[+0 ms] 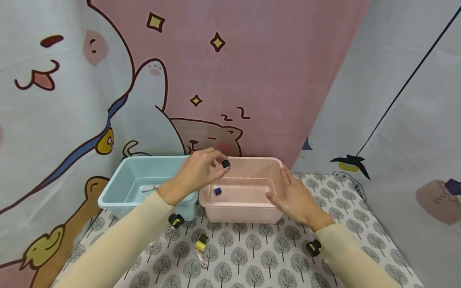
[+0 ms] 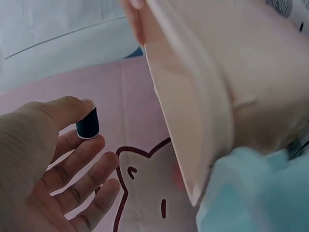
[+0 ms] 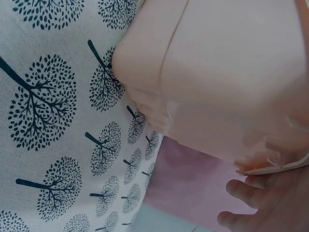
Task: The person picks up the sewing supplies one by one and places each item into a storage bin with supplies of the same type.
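Observation:
My left hand (image 1: 196,172) pinches a dark green thread spool (image 1: 225,164) between thumb and fingertips, above the left part of a pink bin (image 1: 237,214). In the left wrist view the spool (image 2: 88,124) shows white ends, and the other fingers are spread loosely. Inside the bin, near its left wall, lies a blue thread spool (image 1: 217,191). My right hand (image 1: 297,202) lies along the bin's right rim with fingers extended. From the right wrist camera, the fingers (image 3: 246,193) show right at the rim, beside the bin's outer wall (image 3: 222,82).
A light blue bin (image 1: 119,182) stands against the pink bin's left side, with a thin pinkish stick-like item (image 1: 149,189) inside. On the tree-print cloth in front lie a dark green spool (image 1: 203,239), a yellow spool (image 1: 200,246) and a pale looped cord (image 1: 201,259). A printed curtain (image 1: 270,80) hangs behind.

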Motion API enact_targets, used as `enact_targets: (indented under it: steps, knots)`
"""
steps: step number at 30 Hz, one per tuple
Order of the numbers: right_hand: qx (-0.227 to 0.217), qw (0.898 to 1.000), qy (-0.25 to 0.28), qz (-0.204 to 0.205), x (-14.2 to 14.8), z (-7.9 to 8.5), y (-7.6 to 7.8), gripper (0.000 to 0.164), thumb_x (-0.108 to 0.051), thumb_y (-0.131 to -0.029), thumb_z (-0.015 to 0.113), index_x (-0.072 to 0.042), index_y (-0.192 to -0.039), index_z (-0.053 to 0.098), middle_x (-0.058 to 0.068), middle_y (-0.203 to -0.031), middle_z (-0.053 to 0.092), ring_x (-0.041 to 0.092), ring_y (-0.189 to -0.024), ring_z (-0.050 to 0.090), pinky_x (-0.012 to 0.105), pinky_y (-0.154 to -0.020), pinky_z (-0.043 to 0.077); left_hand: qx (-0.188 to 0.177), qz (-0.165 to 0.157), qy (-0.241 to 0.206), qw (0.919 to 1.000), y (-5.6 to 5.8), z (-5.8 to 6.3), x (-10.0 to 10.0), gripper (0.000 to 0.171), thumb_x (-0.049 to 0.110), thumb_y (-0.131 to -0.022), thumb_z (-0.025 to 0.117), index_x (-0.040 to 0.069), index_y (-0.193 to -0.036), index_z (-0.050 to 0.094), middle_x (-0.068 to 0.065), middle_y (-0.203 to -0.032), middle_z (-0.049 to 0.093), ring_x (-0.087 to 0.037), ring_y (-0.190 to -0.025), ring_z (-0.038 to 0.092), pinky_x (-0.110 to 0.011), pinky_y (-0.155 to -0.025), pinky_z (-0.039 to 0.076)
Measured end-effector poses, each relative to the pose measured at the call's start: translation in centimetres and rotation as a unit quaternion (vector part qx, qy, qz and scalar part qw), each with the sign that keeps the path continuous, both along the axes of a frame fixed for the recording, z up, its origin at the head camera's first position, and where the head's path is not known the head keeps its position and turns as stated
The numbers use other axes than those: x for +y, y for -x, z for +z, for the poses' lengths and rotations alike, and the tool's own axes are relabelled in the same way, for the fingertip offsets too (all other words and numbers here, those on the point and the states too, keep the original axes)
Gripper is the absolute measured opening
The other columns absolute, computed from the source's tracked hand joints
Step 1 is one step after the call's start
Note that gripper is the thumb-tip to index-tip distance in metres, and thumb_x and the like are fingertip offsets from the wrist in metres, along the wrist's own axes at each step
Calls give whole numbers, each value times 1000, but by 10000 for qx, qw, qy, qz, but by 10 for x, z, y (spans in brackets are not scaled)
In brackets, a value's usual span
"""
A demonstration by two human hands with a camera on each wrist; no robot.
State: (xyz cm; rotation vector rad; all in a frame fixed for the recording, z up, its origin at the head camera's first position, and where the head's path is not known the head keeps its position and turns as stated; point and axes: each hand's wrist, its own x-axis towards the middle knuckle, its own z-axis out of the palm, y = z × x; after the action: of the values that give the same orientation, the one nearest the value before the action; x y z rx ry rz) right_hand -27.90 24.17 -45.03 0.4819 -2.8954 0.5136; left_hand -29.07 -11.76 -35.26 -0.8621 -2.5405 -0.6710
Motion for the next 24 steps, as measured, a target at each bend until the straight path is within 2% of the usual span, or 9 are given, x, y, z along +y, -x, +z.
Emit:
enact_targets:
  steps: [6,11,20,24]
  knots:
    - [-48,10000,44,-8,-2,2,-1,112,-75,-113,48,6,-183,15,31,-193,14,68,-167,37,87,-133,35,-180,70,230,9996,17,17,1,32,32,-105,90,12,-130,85,-5,-120,86,-26,-103,85,-43,-86,72]
    - [-45,10000,39,-37,-1,1,-2,112,-74,-114,49,7,-183,15,31,-193,14,67,-168,38,86,-133,36,-481,165,492,9975,31,24,5,31,34,-106,90,14,-128,86,-5,-117,85,-26,-104,82,-44,-86,70]
    - [-72,9999,139,-44,0,1,-3,113,-75,-113,49,7,-183,16,31,-193,15,66,-167,40,86,-132,39,-1020,303,1006,9892,54,26,16,32,34,-105,90,15,-130,85,-4,-120,86,-23,-112,81,-48,-101,70]
    - [-144,9998,150,-63,0,0,-3,114,-77,-113,47,6,-183,13,29,-194,12,63,-171,34,83,-135,35,-1273,321,1074,9855,64,20,20,30,31,-104,91,15,-129,86,-5,-118,86,-23,-110,79,-48,-102,69]
